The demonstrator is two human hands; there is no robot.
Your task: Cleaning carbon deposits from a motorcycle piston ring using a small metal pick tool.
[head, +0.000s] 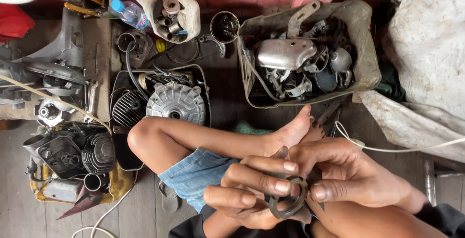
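Low in the middle of the view, my left hand [252,189] and my right hand [346,172] meet over my lap, both closed around a dark, greasy metal ring [289,204] with a notched rim. Left fingers curl over its top edge. The right thumb and fingers pinch its right side. My bent bare leg [193,138] and foot [293,129] lie just beyond the hands on the wooden floor.
A grey tub [368,58] of metal engine parts stands ahead at the right. A finned round engine cover [177,103] rests in a black tray; more engine pieces [72,150] lie at left. A white cable [387,150] crosses at right. A plastic bottle [128,12] lies at the back.
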